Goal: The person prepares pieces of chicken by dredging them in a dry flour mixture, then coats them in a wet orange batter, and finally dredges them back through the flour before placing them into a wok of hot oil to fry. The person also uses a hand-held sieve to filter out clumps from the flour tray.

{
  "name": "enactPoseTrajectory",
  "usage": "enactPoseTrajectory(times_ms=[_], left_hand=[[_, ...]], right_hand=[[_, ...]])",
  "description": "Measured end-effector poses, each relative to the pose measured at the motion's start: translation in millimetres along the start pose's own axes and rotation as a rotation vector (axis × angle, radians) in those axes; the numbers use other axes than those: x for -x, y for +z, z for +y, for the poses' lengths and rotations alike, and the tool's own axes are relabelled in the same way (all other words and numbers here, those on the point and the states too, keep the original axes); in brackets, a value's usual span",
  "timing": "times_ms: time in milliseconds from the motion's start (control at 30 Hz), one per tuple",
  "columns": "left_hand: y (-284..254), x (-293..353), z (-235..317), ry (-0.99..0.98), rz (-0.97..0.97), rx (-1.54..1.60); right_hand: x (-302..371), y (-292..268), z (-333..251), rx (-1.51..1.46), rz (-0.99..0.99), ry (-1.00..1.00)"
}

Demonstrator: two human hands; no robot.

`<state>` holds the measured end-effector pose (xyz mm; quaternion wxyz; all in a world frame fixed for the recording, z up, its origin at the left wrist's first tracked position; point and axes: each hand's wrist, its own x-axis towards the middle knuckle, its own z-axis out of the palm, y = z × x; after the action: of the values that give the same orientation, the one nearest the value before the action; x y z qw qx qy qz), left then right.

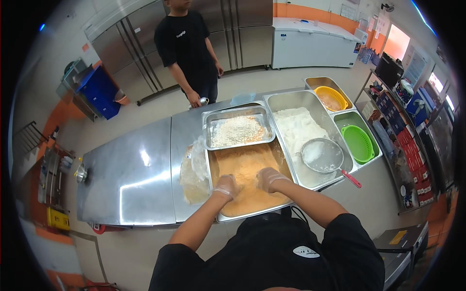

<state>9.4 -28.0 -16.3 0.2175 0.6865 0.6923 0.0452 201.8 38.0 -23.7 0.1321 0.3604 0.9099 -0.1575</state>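
Both my hands wear clear plastic gloves and are sunk in orange crumbs (248, 162) that fill a large steel pan (286, 162). My left hand (226, 185) is in the left part of the crumbs and my right hand (268, 179) is to its right, a short gap between them. Crumbs hide the fingers of both, so whether they hold anything does not show. A smaller steel tray (208, 137) of pale, flaky crumbs (237, 132) rests across the far end of the pan. To the right, a long steel pan (277, 99) contains white flour (301, 125).
A round sieve (330, 162) with a red handle lies over the flour. Beyond are pans with a yellow basket (335, 92) and a green basket (357, 144). A clear plastic bag (195, 172) lies left on the steel table (136, 160). Another person (187, 53) stands across it, a hand on a metal object.
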Motion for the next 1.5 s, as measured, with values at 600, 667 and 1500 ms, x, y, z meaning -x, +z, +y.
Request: enactPoseTrajectory(times_ms=[600,667,1500], left_hand=[[-13,14,3,-0.013,0.106,-0.203],[-25,20,-1,0.040,0.113,-0.219],[-86,-211,329,-0.297,0.420,0.199]], right_hand=[[6,-37,-38,-0.534,0.389,0.218],[22,-49,-15,-0.686,0.304,0.213],[50,-130,609,0.026,0.506,0.365]])
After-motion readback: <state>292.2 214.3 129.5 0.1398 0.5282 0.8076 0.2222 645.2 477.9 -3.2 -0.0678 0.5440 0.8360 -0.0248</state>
